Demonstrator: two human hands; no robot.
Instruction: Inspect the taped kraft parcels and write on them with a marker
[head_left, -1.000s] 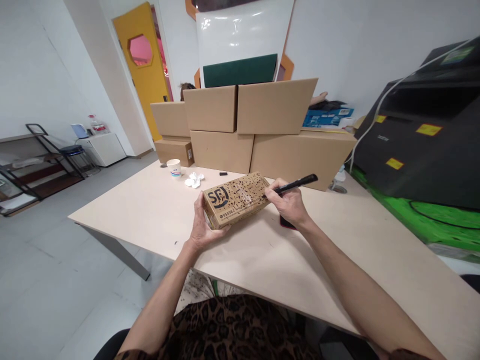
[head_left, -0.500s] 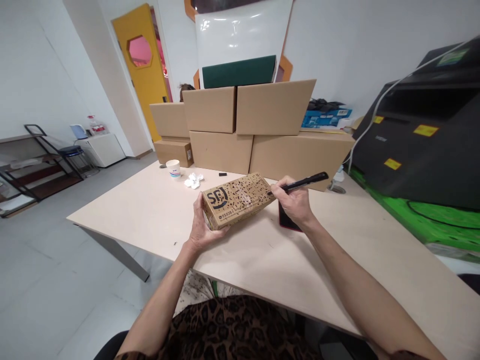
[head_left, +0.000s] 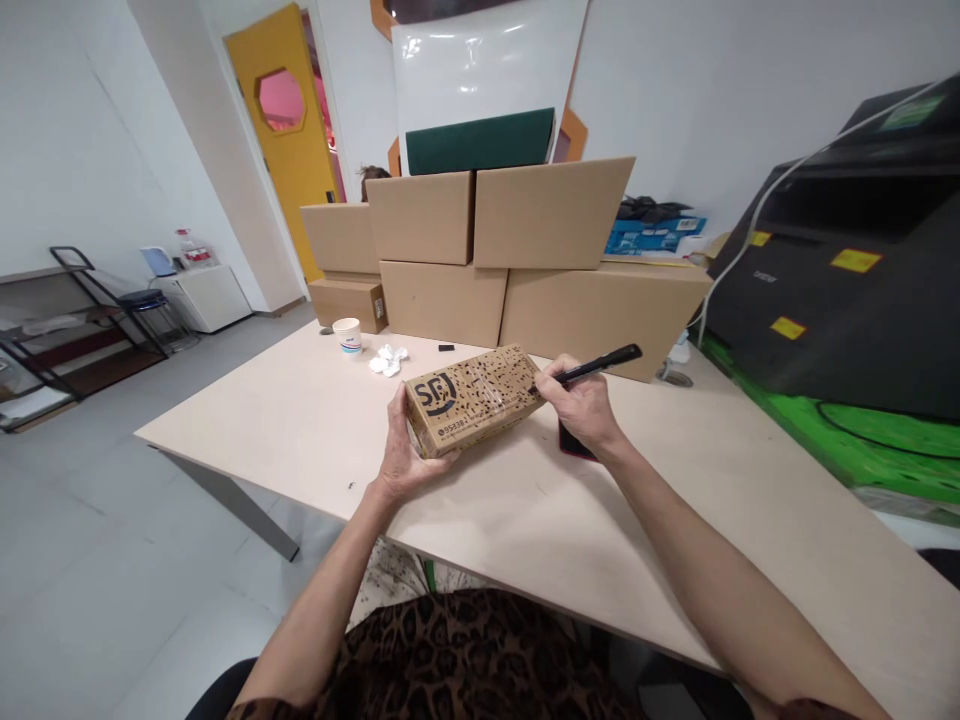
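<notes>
My left hand (head_left: pixel 405 455) grips the near left end of a small cardboard box (head_left: pixel 480 395), which is tilted above the table. Dark spots and printed lettering cover the box's upper face. Between the fingers of my right hand (head_left: pixel 583 402) is a black marker (head_left: pixel 607 362), its tip at the right end of that face. Partly hidden behind my right hand, a dark phone-like object (head_left: pixel 576 446) with a red edge lies on the table. A small black cap (head_left: pixel 446 348) rests beyond the box.
Large cardboard boxes (head_left: pixel 442 300) are stacked along the back of the table (head_left: pixel 262 425), with a dark green box (head_left: pixel 480 142) on top. A paper cup (head_left: pixel 347 338) and crumpled tissue (head_left: pixel 388 360) stand at the left. A big black machine (head_left: pixel 832 270) is on the right.
My right hand and the marker have shifted slightly left along the box's right end. The box and my left hand stay nearly in place.
</notes>
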